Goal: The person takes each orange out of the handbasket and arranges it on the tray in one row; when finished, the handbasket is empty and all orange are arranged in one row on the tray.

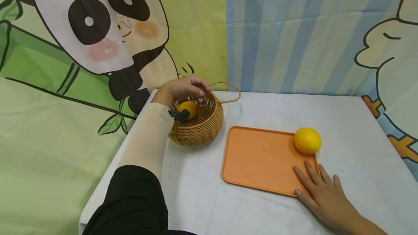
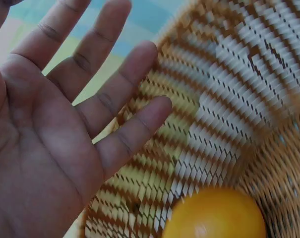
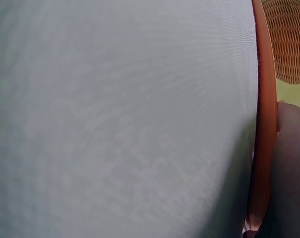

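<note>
My left hand [image 1: 187,87] is over the wicker basket [image 1: 197,133], holding nothing. In the left wrist view its fingers [image 2: 107,99] are apart and loosely extended beside the woven wall. An orange-yellow round fruit [image 1: 188,109] lies inside the basket, below the hand and partly hidden by the black wrist device. My right hand [image 1: 330,198] rests with spread fingers on the near right corner of an orange tray [image 1: 261,159]. A yellow lemon-like fruit [image 1: 307,140] sits at the tray's far right corner, just beyond the right fingertips.
The basket's thin looped handle [image 1: 239,95] sticks out to the right. A white cloth [image 1: 196,191] covers the table. Behind it hangs a curtain [image 1: 277,35] with cartoon animals, close to the table's back edge.
</note>
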A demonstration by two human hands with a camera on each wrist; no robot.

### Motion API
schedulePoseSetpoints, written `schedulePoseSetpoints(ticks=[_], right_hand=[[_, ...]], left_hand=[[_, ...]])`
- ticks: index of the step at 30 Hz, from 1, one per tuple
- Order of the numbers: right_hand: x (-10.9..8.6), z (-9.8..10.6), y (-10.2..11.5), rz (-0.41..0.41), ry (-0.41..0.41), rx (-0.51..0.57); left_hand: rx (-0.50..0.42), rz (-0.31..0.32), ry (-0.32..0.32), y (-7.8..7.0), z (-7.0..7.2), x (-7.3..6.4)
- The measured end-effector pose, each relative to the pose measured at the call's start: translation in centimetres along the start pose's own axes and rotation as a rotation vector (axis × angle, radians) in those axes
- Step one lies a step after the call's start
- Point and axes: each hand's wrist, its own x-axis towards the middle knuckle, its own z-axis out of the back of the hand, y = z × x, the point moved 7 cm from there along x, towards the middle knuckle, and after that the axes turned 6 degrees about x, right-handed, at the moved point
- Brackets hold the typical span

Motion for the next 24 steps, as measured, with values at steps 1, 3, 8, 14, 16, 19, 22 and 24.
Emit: schedulePoseSetpoints(ticks=[1, 3, 8, 14, 16, 19, 22, 24], right_hand=[[-0.1, 0.0, 0.0, 0.000, -0.001, 0.000], [-0.1, 0.0, 0.0, 0.002, -0.005, -0.001], [-0.3, 0.2, 0.1, 0.001, -0.006, 0.007], [-0.1, 0.3, 0.2, -0.008, -0.004, 0.007], [-0.2, 0.3, 0.2, -0.007, -0.004, 0.010], [-0.2, 0.3, 0.3, 0.000, -0.008, 0.017], [-0.3, 0.3, 0.3, 0.003, -0.014, 0.018], [-0.3, 0.2, 0.3, 0.001, -0.013, 0.017]], left_hand=[[-0.005, 0.020, 0.000, 0.7, 0.2, 0.0], [-0.005, 0.063, 0.004, 2.1, 0.3, 0.0], [0.067, 0.169, -0.015, 4.8, 0.5, -0.1], [0.168, 0.293, -0.004, 6.2, 0.7, -0.4], [0.217, 0.327, 0.011, 6.4, 0.7, -0.4], [0.296, 0.374, 0.046, 6.4, 0.5, -0.4], [0.343, 0.418, 0.077, 6.3, 0.3, -0.5], [0.345, 0.447, 0.098, 6.4, 0.1, -0.5]])
